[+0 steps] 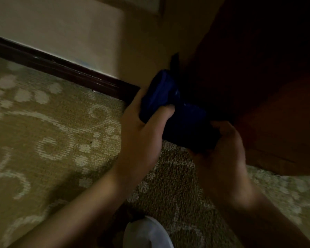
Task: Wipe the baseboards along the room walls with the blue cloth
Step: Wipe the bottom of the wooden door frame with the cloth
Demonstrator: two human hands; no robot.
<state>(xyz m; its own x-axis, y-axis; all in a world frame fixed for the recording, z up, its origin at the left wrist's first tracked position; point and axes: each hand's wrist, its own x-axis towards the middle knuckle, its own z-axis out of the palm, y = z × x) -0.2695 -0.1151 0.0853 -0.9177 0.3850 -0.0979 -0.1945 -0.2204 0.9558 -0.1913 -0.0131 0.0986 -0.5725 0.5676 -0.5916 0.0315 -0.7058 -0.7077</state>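
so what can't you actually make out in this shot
- Head view: right hand fingers, hidden under the blue cloth and in shadow.
- Baseboard past the corner, blocked by cloth and dark panel.
- White object, cut off by the bottom edge.

Nothing here can be read. The light is dim and no lettering, label or number shows on anything.
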